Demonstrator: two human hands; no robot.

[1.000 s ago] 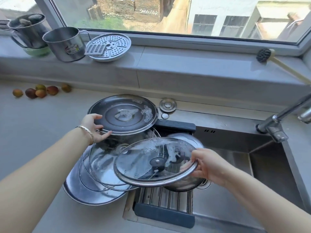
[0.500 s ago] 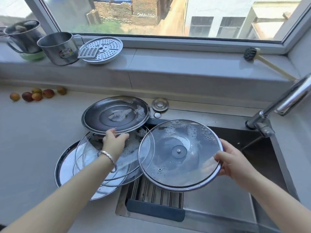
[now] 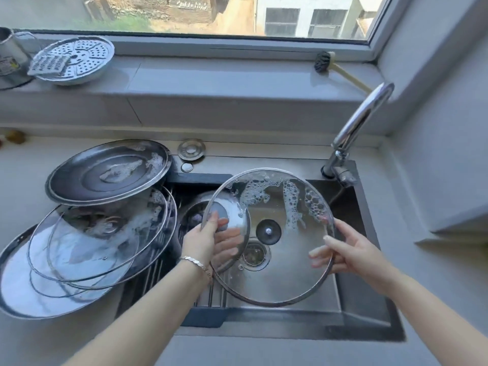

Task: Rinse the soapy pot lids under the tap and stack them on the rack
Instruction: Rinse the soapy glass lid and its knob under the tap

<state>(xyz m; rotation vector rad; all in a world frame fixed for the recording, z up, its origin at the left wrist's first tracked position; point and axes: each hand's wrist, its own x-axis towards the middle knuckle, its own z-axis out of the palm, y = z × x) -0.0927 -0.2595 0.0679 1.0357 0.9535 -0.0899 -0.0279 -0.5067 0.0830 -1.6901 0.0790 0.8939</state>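
Note:
A soapy glass lid [image 3: 280, 262] with a steel rim and a black centre knob is held tilted over the sink basin [image 3: 351, 299]. My left hand [image 3: 203, 239] grips its left rim and my right hand [image 3: 351, 252] grips its right rim. Foam clings to the lid's upper part. A steel lid [image 3: 108, 173] with suds tops a pile of glass lids [image 3: 92, 241] and a flat steel lid [image 3: 29, 283] on the counter at left. The tap [image 3: 356, 125] stands at the back right; no water shows. A slatted rack [image 3: 211, 297] lies across the sink's left side.
A metal pot [image 3: 200, 210] sits on the rack behind the held lid. On the windowsill are a perforated steamer plate [image 3: 81, 62], a steel mug [image 3: 10, 62] and a brush [image 3: 332, 67]. The sink drain [image 3: 254, 254] shows through the glass.
My left hand left the lid pile and took the left rim of the glass lid. The lid moved right, over the open basin. The view shifted right and down.

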